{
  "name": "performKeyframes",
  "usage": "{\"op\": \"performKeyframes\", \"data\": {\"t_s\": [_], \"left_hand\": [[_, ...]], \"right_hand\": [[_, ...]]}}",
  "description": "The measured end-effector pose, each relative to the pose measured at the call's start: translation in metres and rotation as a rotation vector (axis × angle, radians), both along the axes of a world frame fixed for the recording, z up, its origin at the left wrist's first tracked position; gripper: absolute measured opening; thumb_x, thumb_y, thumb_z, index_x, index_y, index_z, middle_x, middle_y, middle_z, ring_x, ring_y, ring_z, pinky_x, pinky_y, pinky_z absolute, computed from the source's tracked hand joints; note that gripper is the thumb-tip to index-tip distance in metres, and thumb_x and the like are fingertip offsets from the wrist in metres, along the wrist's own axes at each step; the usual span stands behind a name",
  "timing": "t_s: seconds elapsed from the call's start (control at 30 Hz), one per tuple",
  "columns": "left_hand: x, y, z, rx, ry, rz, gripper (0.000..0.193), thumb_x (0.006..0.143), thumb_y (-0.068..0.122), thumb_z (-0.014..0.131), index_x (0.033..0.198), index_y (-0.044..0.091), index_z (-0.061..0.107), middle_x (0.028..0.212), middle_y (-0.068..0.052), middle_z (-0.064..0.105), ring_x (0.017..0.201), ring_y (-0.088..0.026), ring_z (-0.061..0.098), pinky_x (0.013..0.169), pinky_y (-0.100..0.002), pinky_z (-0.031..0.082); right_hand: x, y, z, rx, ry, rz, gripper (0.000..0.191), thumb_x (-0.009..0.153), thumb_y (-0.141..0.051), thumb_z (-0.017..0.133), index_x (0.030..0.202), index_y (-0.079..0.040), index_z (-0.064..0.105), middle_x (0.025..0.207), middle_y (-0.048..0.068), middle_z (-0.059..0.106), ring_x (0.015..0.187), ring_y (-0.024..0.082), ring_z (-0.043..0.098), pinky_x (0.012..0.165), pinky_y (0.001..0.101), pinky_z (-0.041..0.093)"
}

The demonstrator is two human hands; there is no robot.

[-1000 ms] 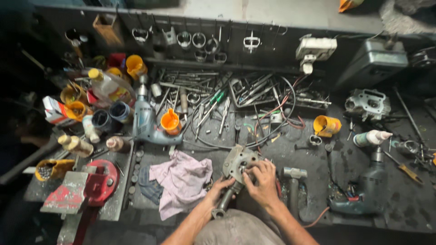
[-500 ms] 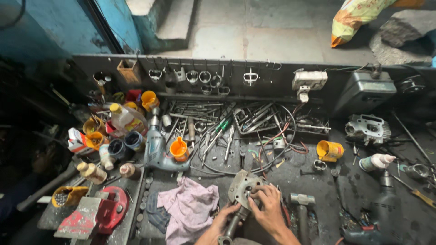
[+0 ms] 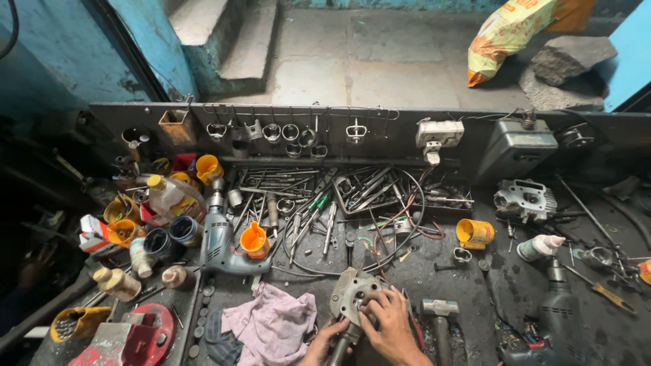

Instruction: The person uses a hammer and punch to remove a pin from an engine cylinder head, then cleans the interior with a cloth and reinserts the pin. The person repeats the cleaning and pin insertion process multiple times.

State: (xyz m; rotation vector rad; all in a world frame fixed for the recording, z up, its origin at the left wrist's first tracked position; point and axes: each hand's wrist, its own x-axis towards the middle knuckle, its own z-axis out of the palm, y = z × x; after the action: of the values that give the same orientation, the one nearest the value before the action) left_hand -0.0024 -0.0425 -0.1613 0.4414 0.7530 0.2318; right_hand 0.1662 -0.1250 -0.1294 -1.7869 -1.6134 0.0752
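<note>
A grey metal engine part (image 3: 350,297) with a round bore stands tilted at the bottom middle of the dark workbench (image 3: 468,285). My right hand (image 3: 392,327) lies over its lower right side, fingers on the metal. Below and left of it, my left hand (image 3: 324,342) is closed around a dark metal shaft (image 3: 339,351) that runs down from the part. A crumpled pink rag (image 3: 271,324) lies just left of my left hand. A hammer (image 3: 439,318) rests just right of my right hand.
Wrenches, screwdrivers and wires (image 3: 325,203) cover the bench middle. A blue electric drill (image 3: 220,240) and orange funnel (image 3: 255,240) lie left, with bottles and cups (image 3: 163,203). A red vise (image 3: 132,339) is bottom left, another drill (image 3: 553,318) bottom right, a cylinder head (image 3: 525,200) far right.
The camera has tilted up, so the bench sits lower and the floor beyond shows. My hands stay on the engine part, now at the frame's bottom edge.
</note>
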Motion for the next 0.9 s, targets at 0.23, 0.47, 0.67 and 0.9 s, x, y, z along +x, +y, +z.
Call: {"op": "performKeyframes", "data": {"t_s": [0.23, 0.47, 0.67, 0.9], "left_hand": [[-0.002, 0.000, -0.004, -0.066, -0.003, 0.036, 0.046, 0.086, 0.031, 0.080, 0.125, 0.014, 0.065, 0.092, -0.001, 0.069, 0.069, -0.013, 0.065, 0.054, -0.028, 0.057], [-0.006, -0.002, -0.011, -0.102, -0.030, 0.073, 0.045, 0.085, 0.027, 0.080, 0.126, 0.014, 0.066, 0.090, -0.002, 0.070, 0.066, -0.012, 0.065, 0.054, -0.025, 0.057], [-0.007, -0.001, -0.018, -0.116, -0.033, 0.088, 0.048, 0.083, 0.024, 0.082, 0.126, 0.012, 0.064, 0.087, -0.004, 0.070, 0.058, -0.013, 0.062, 0.052, -0.025, 0.057], [-0.008, -0.002, -0.017, -0.121, -0.009, 0.087, 0.053, 0.083, 0.025, 0.082, 0.130, 0.008, 0.063, 0.098, -0.005, 0.070, 0.070, -0.013, 0.067, 0.055, -0.025, 0.058]], "right_hand": [[-0.003, 0.001, 0.014, -0.021, -0.016, -0.009, 0.013, 0.075, -0.019, 0.079, 0.080, -0.010, 0.071, 0.101, 0.003, 0.069, 0.111, 0.029, 0.057, 0.109, 0.0548, 0.032], [-0.001, 0.003, 0.029, -0.022, 0.019, 0.028, 0.014, 0.074, -0.017, 0.080, 0.083, -0.010, 0.072, 0.103, 0.004, 0.071, 0.112, 0.028, 0.058, 0.105, 0.0513, 0.035], [0.004, 0.005, 0.025, -0.049, 0.042, 0.027, 0.019, 0.073, -0.018, 0.082, 0.090, -0.012, 0.075, 0.101, 0.001, 0.072, 0.109, 0.024, 0.062, 0.106, 0.0494, 0.036], [-0.001, 0.003, 0.010, 0.012, -0.006, 0.009, 0.021, 0.075, -0.020, 0.083, 0.093, -0.014, 0.074, 0.099, 0.000, 0.073, 0.105, 0.021, 0.064, 0.106, 0.0492, 0.037]]}}
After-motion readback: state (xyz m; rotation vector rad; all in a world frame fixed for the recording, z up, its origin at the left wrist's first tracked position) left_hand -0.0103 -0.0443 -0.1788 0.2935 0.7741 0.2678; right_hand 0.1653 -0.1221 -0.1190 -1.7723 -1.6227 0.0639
